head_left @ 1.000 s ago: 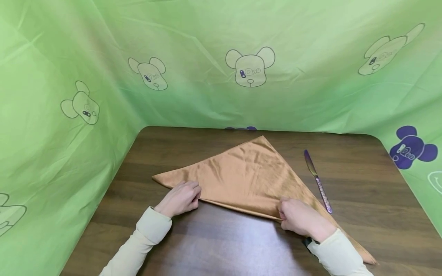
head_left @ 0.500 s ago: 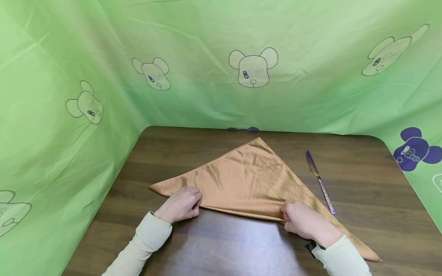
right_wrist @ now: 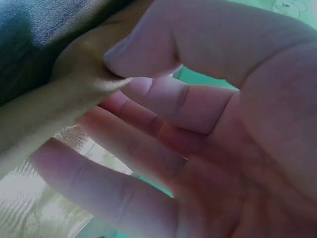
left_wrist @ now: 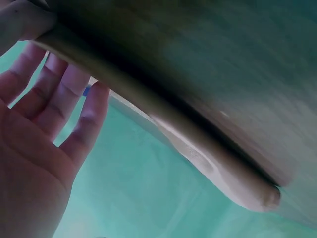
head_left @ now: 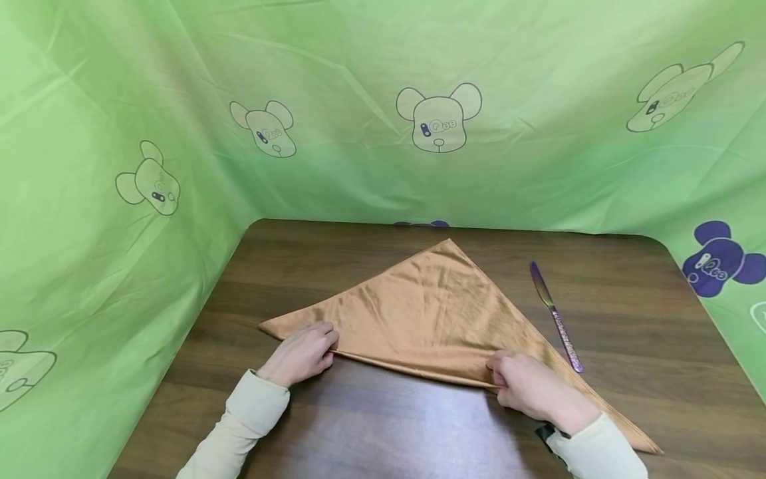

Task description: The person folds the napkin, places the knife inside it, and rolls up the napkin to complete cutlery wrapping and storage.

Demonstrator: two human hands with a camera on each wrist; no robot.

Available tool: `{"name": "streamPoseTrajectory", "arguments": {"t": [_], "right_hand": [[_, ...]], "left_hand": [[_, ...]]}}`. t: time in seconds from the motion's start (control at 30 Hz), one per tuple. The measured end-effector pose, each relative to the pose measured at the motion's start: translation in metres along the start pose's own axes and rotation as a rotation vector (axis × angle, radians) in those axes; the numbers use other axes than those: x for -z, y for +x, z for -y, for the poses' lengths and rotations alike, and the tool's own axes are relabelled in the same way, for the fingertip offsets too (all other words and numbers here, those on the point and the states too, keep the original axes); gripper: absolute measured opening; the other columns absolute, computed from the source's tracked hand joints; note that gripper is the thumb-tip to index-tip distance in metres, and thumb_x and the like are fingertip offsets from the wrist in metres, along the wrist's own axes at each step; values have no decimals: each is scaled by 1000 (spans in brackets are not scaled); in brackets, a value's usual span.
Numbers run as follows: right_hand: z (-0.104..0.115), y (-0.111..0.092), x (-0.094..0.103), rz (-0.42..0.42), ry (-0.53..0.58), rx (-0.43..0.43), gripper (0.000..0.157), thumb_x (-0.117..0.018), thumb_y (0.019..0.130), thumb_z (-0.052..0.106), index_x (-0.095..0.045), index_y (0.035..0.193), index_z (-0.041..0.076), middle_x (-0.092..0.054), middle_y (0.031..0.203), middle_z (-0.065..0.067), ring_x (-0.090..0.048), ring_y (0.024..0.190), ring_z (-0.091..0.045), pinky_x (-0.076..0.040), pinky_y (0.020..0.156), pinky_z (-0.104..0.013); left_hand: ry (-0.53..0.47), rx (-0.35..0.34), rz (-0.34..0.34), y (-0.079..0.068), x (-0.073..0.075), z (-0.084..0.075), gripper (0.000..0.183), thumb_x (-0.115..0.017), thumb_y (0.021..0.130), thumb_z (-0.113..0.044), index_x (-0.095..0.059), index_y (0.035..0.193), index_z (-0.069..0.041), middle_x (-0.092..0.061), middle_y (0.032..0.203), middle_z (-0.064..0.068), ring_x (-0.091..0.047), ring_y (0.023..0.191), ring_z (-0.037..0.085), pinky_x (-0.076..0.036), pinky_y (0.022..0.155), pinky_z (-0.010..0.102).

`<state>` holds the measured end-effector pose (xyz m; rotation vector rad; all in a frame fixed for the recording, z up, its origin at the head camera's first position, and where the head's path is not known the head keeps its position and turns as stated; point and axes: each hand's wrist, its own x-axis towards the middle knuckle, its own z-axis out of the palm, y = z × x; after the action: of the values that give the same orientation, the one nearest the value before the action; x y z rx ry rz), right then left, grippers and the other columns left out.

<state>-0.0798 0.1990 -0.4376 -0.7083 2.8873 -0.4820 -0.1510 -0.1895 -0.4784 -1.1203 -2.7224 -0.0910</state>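
Note:
A copper-coloured satin napkin (head_left: 413, 299) lies folded into a triangle on the table, its point at the far side. At its near folded edge, my left hand (head_left: 304, 352) holds the cloth near the left corner. The left wrist view shows the thumb (left_wrist: 29, 22) on one side of the edge and the fingers (left_wrist: 84, 124) against the other. Further right, my right hand (head_left: 529, 384) pinches the same edge. Close up, the right thumb (right_wrist: 143, 54) and index finger squeeze a gathered bit of the napkin (right_wrist: 64, 104), with the other fingers loosely extended beneath.
A table knife (head_left: 555, 319) with a purple patterned handle lies right of the napkin, blade pointing away. The brown wooden table (head_left: 383, 426) is bordered by a green curtain (head_left: 341, 159) with bear-head prints at the back and sides.
My left hand first moves slightly nearer with the napkin's left corner, then slides left along the folded edge. The right hand stays nearly still, keeping its pinch.

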Motion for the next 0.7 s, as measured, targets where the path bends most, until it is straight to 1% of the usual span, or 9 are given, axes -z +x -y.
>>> {"name": "streamPoseTrajectory", "arguments": {"t": [0.2, 0.33, 0.43, 0.5, 0.7], "right_hand": [[-1, -4, -1, -4, -14, -11, 25, -59, 55, 4, -40, 62, 19, -35, 65, 11, -34, 55, -4, -28, 49, -19], [0, -9, -3, -14, -42, -57, 26, -62, 57, 6, -40, 63, 20, -37, 68, 11, -36, 56, -5, -28, 48, -20], [0, -13, -4, -29, -72, -81, 26, -62, 58, 8, -40, 63, 22, -37, 70, 12, -36, 57, -5, -28, 48, -20], [1, -15, -6, -47, -89, -74, 26, -63, 58, 9, -41, 62, 21, -37, 70, 12, -36, 57, -6, -28, 48, -21], [-1, -22, -11, -110, -133, -27, 28, -65, 54, 11, -41, 61, 22, -34, 69, 12, -35, 61, -6, -29, 50, -21]], "left_hand": [[0, 9, -10, -8, 1, 4, 13, -59, 63, -11, -49, 67, -19, -44, 69, -9, -49, 67, 10, -42, 71, 29], [1, 12, -17, -12, 2, 5, 14, -59, 63, -11, -48, 67, -19, -44, 70, -9, -49, 69, 9, -42, 73, 29], [0, 23, -15, -15, 3, 5, 15, -58, 64, -11, -47, 67, -19, -43, 69, -10, -48, 67, 8, -42, 70, 28], [2, 32, -12, -17, 4, 5, 15, -58, 64, -11, -46, 67, -20, -42, 68, -11, -47, 65, 7, -41, 68, 27], [-12, 48, 1, -22, 8, 6, 15, -58, 65, -11, -47, 66, -20, -41, 67, -12, -43, 62, 5, -40, 66, 27]]}}
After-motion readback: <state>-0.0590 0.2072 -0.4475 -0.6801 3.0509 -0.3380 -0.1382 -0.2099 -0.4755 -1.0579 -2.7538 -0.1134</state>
